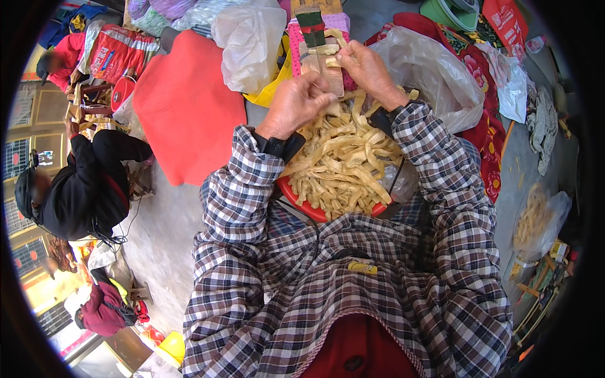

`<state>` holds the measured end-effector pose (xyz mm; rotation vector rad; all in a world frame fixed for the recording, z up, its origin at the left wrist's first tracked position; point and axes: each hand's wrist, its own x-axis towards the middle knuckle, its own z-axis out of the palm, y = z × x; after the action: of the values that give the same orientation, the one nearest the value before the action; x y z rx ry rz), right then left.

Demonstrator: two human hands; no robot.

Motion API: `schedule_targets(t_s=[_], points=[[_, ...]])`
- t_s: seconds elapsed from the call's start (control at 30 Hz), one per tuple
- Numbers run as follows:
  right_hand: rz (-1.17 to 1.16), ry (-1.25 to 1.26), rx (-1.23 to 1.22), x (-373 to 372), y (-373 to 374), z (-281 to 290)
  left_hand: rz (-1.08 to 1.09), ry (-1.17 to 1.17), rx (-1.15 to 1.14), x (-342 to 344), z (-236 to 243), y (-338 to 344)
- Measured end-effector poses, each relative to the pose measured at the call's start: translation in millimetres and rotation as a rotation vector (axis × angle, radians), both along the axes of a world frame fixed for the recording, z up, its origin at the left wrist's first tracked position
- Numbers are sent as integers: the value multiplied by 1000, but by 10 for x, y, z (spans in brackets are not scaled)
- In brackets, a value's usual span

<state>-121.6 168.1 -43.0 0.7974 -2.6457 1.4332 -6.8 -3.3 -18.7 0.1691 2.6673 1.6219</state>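
Note:
My right hand [370,74] pinches a pale yellow vegetable-like strip [334,39] over a narrow wooden board [332,84]. A band wrapped in dark green and red [311,26] crosses the board's far part. Just left of the board, my left hand [299,104] has its fingers closed together; what they hold, if anything, cannot be made out. Below both hands, a heap of limp yellowish strips [343,157] fills a red basin [291,192] on my lap. The basin's far side is hidden by strips and hands.
Left of the board lie a white plastic bag [247,47], a yellow bag [266,94] and a red cloth [189,113]. A clear plastic bag [435,75] lies at the right. Several people sit at the left, one in black [91,176]. A bag of strips [535,223] stands far right.

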Motion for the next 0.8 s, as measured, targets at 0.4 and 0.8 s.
schedule_targets(t_s=[0.4,0.8], points=[[208,252,51,-30,40,41,-276,-44,-443,240,-172,219],[211,-177,-225,-139,361,216,-523,-237,129,194,-61,287]])
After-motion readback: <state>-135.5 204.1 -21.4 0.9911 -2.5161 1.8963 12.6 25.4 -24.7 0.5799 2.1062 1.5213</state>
